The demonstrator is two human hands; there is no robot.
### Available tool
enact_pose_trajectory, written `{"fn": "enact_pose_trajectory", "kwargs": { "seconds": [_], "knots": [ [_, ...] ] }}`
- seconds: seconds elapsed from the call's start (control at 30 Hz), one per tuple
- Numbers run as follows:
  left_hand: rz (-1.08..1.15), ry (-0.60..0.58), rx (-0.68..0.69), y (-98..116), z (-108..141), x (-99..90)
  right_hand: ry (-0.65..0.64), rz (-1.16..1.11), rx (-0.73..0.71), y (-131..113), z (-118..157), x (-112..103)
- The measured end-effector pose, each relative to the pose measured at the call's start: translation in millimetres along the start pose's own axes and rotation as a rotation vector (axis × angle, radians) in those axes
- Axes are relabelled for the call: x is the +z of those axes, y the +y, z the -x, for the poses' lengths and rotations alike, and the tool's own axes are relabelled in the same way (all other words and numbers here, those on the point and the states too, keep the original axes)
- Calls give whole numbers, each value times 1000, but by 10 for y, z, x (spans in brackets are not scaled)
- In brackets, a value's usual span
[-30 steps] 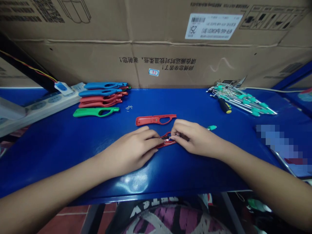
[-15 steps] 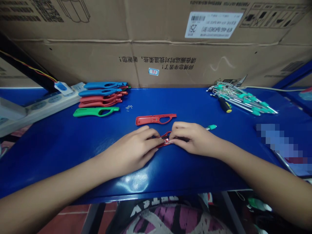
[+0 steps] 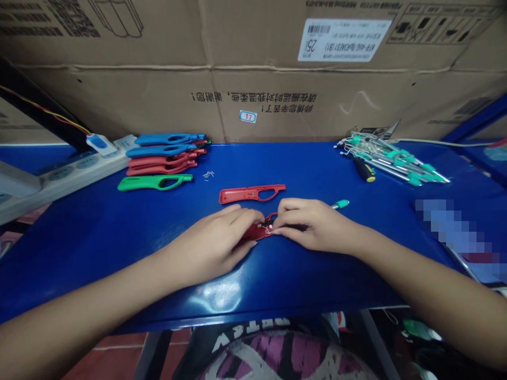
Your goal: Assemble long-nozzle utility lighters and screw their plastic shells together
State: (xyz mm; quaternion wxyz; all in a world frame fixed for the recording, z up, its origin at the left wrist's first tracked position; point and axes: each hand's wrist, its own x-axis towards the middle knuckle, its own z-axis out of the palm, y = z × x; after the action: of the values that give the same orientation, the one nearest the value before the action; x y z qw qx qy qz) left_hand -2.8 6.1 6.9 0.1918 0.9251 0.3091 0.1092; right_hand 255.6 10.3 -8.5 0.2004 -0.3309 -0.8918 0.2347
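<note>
My left hand (image 3: 222, 243) grips the handle end of a red lighter shell half (image 3: 253, 232), its thumb below and fingers over the top. At the shell's middle, my right hand (image 3: 304, 224) pinches a thin white wire (image 3: 269, 229) between thumb and fingers. A metal rod with a teal tip (image 3: 341, 204) sticks out beyond the right hand; its near end is hidden under the fingers. Just behind the hands lies another red shell half (image 3: 241, 195), hollow side up, with a loop for the trigger.
Blue, red and green lighter shells (image 3: 156, 182) are stacked at the left beside a power strip (image 3: 83, 163). Tiny screws (image 3: 208, 176) lie near them. At the right are several teal-tipped rods (image 3: 396, 158), a screwdriver (image 3: 363, 170) and a pixelated flat object (image 3: 455, 237). A cardboard box (image 3: 158, 105) stands behind.
My left fingers have lifted and drawn back slightly from the shell's middle, showing more of its red inside and the white wire. My right hand stays nearly in place.
</note>
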Motion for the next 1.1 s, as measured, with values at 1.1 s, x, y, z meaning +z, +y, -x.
{"fn": "enact_pose_trajectory", "kwargs": {
  "seconds": [1.1],
  "knots": [
    [-175,-52,170,-26,-8,-58,-18,-133,162,16,-21,-119]
  ]
}}
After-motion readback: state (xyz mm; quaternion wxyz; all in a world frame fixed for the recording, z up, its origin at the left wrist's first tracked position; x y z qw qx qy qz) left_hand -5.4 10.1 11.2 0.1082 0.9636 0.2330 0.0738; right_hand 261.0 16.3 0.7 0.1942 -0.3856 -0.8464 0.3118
